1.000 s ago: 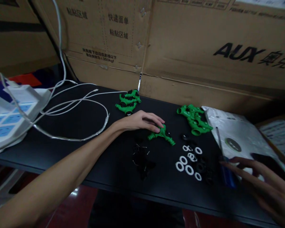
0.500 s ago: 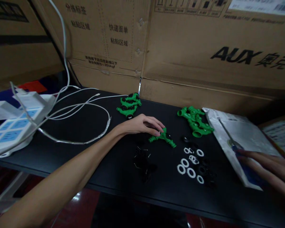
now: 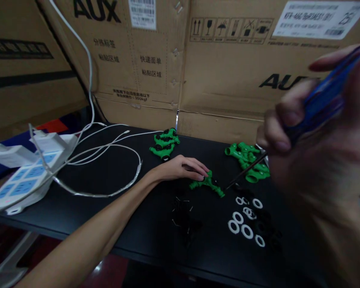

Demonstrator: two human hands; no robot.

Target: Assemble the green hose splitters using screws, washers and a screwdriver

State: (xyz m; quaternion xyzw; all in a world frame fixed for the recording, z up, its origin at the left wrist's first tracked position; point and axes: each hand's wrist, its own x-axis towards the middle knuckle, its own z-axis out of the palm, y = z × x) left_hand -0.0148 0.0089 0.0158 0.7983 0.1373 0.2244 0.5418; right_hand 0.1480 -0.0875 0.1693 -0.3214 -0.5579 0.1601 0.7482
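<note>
My left hand (image 3: 189, 168) rests on a green Y-shaped hose connector (image 3: 208, 183) on the dark table, fingers closed over its top end. Close to the camera, my right hand (image 3: 315, 172) grips the blue handle of a screwdriver (image 3: 327, 94). Its thin shaft slants down to the left, the tip near the connector's right arm; whether they touch I cannot tell. Several white rings (image 3: 247, 231) lie to the right of the connector, beside dark rings that are hard to make out. Small black parts with metal pins (image 3: 181, 214) lie in front of my left hand.
Green connectors with black parts (image 3: 163, 150) stand at the back, and more green connectors (image 3: 248, 164) lie back right. White cables (image 3: 108, 195) and a power strip (image 3: 25, 176) occupy the left. Large cardboard boxes (image 3: 222, 88) wall off the rear.
My right hand has lifted the screwdriver from the silvery bag at the right and swung its tip over toward the connector. My left hand keeps its hold. The camera view has tilted up slightly.
</note>
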